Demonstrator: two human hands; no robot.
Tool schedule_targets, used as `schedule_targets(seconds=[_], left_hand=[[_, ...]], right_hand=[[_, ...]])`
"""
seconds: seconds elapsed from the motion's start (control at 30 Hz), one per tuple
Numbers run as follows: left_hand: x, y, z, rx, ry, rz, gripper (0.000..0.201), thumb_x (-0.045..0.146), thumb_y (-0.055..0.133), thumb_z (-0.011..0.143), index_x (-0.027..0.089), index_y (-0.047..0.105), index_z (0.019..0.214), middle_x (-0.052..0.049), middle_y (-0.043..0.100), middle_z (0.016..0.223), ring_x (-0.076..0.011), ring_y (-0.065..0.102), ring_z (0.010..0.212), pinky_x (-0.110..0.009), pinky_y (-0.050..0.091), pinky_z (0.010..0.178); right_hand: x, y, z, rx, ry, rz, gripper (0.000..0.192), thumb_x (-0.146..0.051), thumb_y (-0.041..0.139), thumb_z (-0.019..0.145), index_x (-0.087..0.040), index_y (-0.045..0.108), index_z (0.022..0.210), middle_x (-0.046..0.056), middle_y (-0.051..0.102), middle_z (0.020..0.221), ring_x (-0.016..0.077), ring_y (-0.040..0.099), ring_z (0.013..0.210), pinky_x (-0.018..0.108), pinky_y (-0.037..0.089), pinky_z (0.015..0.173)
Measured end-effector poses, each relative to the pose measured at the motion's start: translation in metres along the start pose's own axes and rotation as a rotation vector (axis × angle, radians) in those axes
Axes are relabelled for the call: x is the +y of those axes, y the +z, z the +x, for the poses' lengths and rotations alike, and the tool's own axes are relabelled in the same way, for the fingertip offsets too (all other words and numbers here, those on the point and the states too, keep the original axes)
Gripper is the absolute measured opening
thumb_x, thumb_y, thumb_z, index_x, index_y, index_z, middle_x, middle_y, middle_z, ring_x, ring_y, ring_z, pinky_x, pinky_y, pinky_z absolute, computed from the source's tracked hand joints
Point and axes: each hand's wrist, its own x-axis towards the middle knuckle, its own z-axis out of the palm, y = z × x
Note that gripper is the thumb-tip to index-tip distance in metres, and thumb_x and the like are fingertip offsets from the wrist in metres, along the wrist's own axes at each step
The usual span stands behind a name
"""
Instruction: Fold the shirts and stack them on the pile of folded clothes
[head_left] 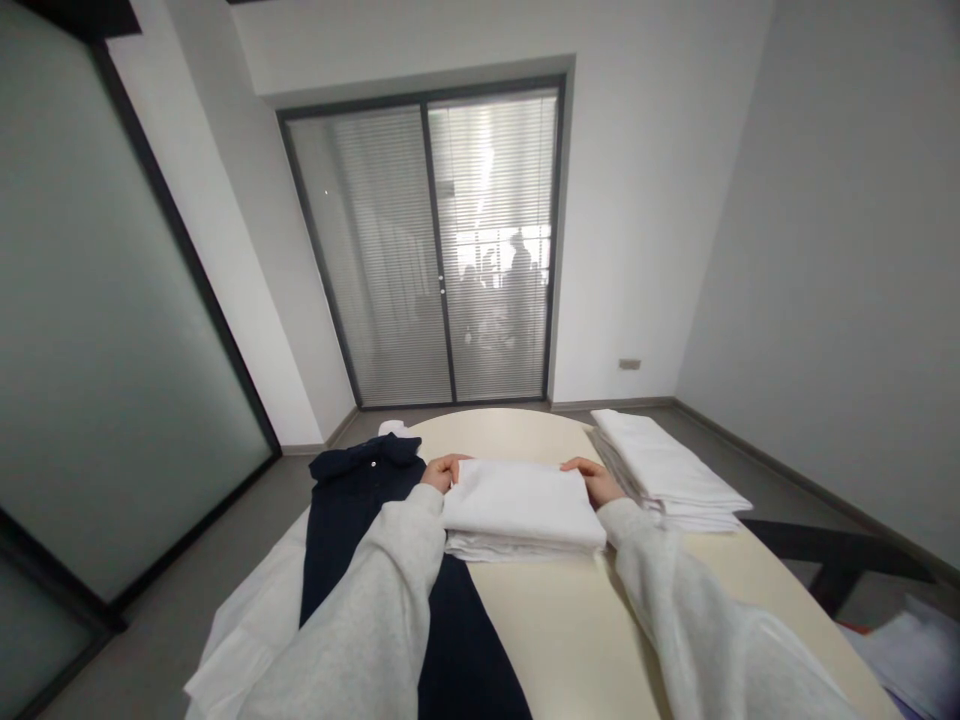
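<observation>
A folded white cloth [525,505] lies in a layered stack on the cream table [547,620]. My left hand [444,472] grips its far left corner, fingers closed on the edge. At the far right corner, my right hand [596,482] pinches the cloth with thumb and fingers. Beside my left forearm a dark navy garment [367,500] with a collar and a light button lies lengthwise, partly hidden by my grey sleeve. White fabric [262,610] shows beneath it and hangs past the table's left edge.
Another pile of folded white cloths [667,465] stands at the table's right edge. White fabric [915,650] sits lower down at the far right, near a dark bar [832,545]. Behind the table is a glazed door with blinds [435,250]; blurred figures show through it.
</observation>
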Motion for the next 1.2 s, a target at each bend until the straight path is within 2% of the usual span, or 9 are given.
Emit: schedule_targets(seconds=[0.13, 0.2, 0.33, 0.43, 0.53, 0.67, 0.83, 0.97, 1.2], left_hand=[[-0.002, -0.001, -0.001, -0.082, 0.009, 0.128, 0.019, 0.0, 0.046, 0.048, 0.014, 0.046, 0.036, -0.007, 0.068, 0.093, -0.0186, 0.059, 0.09, -0.029, 0.041, 0.086], [-0.002, 0.0, -0.001, -0.114, 0.004, 0.207, 0.019, 0.0, 0.047, 0.049, 0.014, 0.046, 0.036, -0.007, 0.067, 0.093, -0.0183, 0.058, 0.089, -0.028, 0.041, 0.085], [0.001, 0.0, -0.003, -0.152, 0.011, 0.322, 0.018, 0.0, 0.043, 0.048, 0.014, 0.048, 0.038, -0.006, 0.067, 0.09, -0.0172, 0.059, 0.087, -0.026, 0.041, 0.083], [0.01, -0.002, -0.004, -0.187, 0.002, 0.37, 0.018, 0.001, 0.041, 0.047, 0.015, 0.051, 0.039, -0.005, 0.067, 0.086, -0.0179, 0.059, 0.086, -0.027, 0.041, 0.083], [0.026, -0.003, -0.002, -0.155, 0.055, 0.37, 0.019, 0.005, 0.042, 0.053, 0.015, 0.054, 0.043, -0.006, 0.067, 0.092, -0.0202, 0.058, 0.093, -0.03, 0.039, 0.089], [0.044, 0.014, -0.002, -0.053, 0.185, 0.406, 0.025, 0.016, 0.043, 0.072, 0.017, 0.067, 0.076, -0.008, 0.061, 0.113, -0.0205, 0.05, 0.111, -0.034, 0.032, 0.099], [0.033, 0.053, -0.017, -0.432, 0.056, 0.898, 0.052, 0.044, 0.044, 0.083, 0.033, 0.037, 0.133, -0.001, 0.033, 0.142, -0.0229, 0.026, 0.131, -0.048, 0.011, 0.107], [0.023, 0.059, -0.025, -0.526, 0.027, 1.094, 0.059, 0.052, 0.032, 0.086, 0.035, 0.016, 0.14, 0.0, 0.018, 0.148, -0.0238, 0.015, 0.135, -0.054, 0.007, 0.106], [0.03, 0.058, -0.029, -0.531, 0.044, 1.127, 0.061, 0.056, 0.025, 0.087, 0.031, 0.016, 0.141, -0.002, 0.016, 0.148, -0.0231, 0.013, 0.136, -0.053, 0.005, 0.106]], right_hand=[[-0.013, -0.001, 0.0, 0.096, 0.116, -0.11, 0.006, -0.021, 0.059, 0.054, -0.017, 0.059, 0.059, 0.001, 0.058, 0.048, 0.0169, 0.056, 0.049, 0.03, 0.045, 0.053], [-0.029, 0.0, -0.001, 0.131, 0.09, -0.371, 0.008, -0.022, 0.053, 0.061, -0.018, 0.059, 0.061, 0.004, 0.061, 0.054, 0.019, 0.059, 0.056, 0.033, 0.047, 0.058], [-0.061, 0.022, -0.013, 0.095, -0.141, -0.852, 0.023, -0.033, 0.05, 0.073, -0.018, 0.067, 0.081, 0.012, 0.066, 0.099, 0.0256, 0.056, 0.1, 0.042, 0.039, 0.091], [-0.058, 0.053, -0.032, -0.075, -0.382, -1.145, 0.047, -0.049, 0.041, 0.082, -0.021, 0.056, 0.118, 0.009, 0.039, 0.138, 0.0278, 0.026, 0.13, 0.051, 0.017, 0.105], [-0.033, 0.076, -0.048, -0.362, -0.391, -1.432, 0.057, -0.056, 0.029, 0.085, -0.031, 0.035, 0.135, 0.001, 0.021, 0.146, 0.031, 0.009, 0.135, 0.063, 0.005, 0.101], [-0.007, 0.078, -0.053, -0.464, -0.405, -1.52, 0.057, -0.056, 0.02, 0.088, -0.035, 0.018, 0.14, -0.001, 0.011, 0.148, 0.0314, 0.007, 0.135, 0.064, 0.004, 0.1], [-0.008, 0.074, -0.051, -0.448, -0.424, -1.528, 0.056, -0.056, 0.019, 0.088, -0.036, 0.017, 0.14, -0.001, 0.014, 0.148, 0.0326, 0.008, 0.134, 0.065, 0.004, 0.1], [-0.01, 0.071, -0.05, -0.443, -0.419, -1.523, 0.056, -0.059, 0.021, 0.086, -0.04, 0.018, 0.139, -0.003, 0.013, 0.148, 0.0344, 0.007, 0.134, 0.066, 0.002, 0.098], [-0.008, 0.055, -0.045, -0.363, -0.336, -1.552, 0.071, -0.071, 0.024, 0.079, -0.035, 0.021, 0.139, 0.001, 0.017, 0.148, 0.0347, 0.005, 0.134, 0.057, 0.005, 0.104]])
